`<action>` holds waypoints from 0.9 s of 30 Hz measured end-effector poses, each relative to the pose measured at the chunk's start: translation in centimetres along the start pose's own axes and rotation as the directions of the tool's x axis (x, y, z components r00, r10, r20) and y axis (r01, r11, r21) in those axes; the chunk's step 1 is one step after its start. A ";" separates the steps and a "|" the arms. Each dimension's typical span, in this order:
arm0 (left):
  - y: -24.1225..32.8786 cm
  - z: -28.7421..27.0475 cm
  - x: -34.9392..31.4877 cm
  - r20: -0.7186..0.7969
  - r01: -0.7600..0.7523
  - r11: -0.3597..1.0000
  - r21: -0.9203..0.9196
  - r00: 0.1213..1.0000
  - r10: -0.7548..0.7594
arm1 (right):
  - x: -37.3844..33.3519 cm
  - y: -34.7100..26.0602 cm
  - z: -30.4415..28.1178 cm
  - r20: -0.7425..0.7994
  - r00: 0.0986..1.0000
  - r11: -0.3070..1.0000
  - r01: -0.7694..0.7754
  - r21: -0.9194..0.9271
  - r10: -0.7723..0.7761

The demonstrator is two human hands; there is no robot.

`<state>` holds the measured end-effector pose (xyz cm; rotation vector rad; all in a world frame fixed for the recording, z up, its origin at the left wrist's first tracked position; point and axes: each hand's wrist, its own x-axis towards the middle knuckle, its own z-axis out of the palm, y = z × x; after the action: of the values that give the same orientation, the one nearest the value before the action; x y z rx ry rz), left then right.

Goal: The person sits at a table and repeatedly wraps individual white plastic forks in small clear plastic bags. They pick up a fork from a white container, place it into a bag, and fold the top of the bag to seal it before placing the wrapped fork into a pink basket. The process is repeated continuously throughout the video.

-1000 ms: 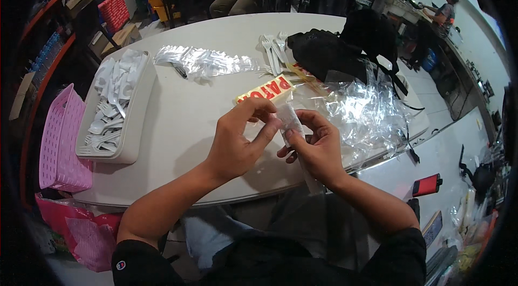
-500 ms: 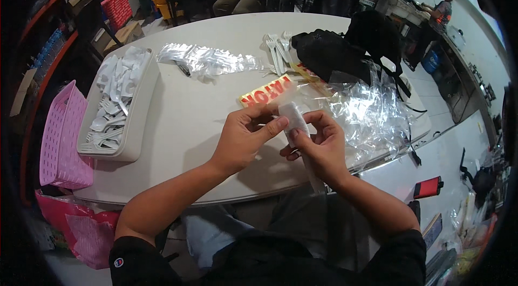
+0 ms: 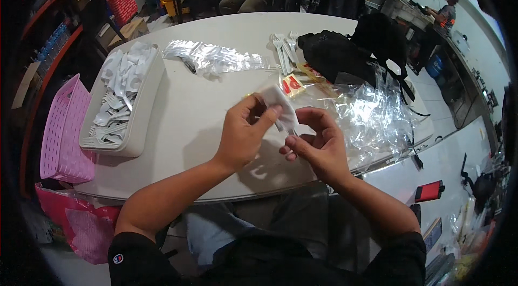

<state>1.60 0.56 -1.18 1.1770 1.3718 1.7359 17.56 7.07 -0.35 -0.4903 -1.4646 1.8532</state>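
Note:
A folded white paper napkin [image 3: 280, 105] is held in front of me, tilted, over the table. My left hand [image 3: 241, 132] pinches its upper left side between thumb and fingers. Lower down, my right hand [image 3: 325, 148] is closed at the napkin's bottom end, where a thin pale piece shows; I cannot make out what that piece is. Just beyond my fingers lies a yellow packet with red lettering [image 3: 293, 85], partly covered by the napkin. White plastic forks [image 3: 281, 51] lie in a small pile farther back.
At left stands a beige bin [image 3: 143, 124] of white plastic cutlery and napkins, beside a pink basket [image 3: 65, 129]. Clear plastic sleeves [image 3: 216, 59] lie at the back. To the right are crumpled clear bags [image 3: 372, 119] and a black bag [image 3: 334, 57]. Other people are in the background.
The napkin has turned and looks wider, with its upper part now farther left over the yellow packet. Both hands stay near the same place; the whole view has shifted slightly.

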 end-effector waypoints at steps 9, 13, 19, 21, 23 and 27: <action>0.9 -0.4 0.8 -0.077 -0.069 0.997 0.027 0.994 0.071 | -0.6 1.7 -0.8 0.023 0.996 0.967 -0.077 -0.241 0.085; 0.3 0.6 -0.1 0.067 0.043 0.998 0.042 0.997 -0.045 | -0.7 1.8 -0.8 -0.050 0.998 0.983 -0.051 -0.179 0.043; -0.7 0.0 -0.1 0.239 0.146 0.984 0.098 0.957 -0.165 | -0.7 1.5 -0.9 -0.030 0.998 0.993 -0.053 -0.104 0.050; 0.1 -1.3 1.0 0.234 0.238 0.968 0.076 0.940 -0.249 | -0.7 1.5 -1.7 -0.001 0.996 0.993 -0.089 -0.077 0.089; 0.3 -1.8 1.6 0.181 0.246 0.969 -0.027 0.954 -0.237 | -0.7 1.5 -1.8 0.008 0.995 0.993 -0.099 -0.057 0.100; 0.4 -1.6 1.6 0.067 0.123 0.982 -0.142 0.991 -0.114 | -0.7 1.0 -1.1 0.008 0.997 0.993 -0.081 -0.084 0.082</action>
<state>-0.49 1.19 -0.43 1.0366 1.2323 1.6741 18.49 7.21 -1.68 -0.5894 -1.5556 1.8659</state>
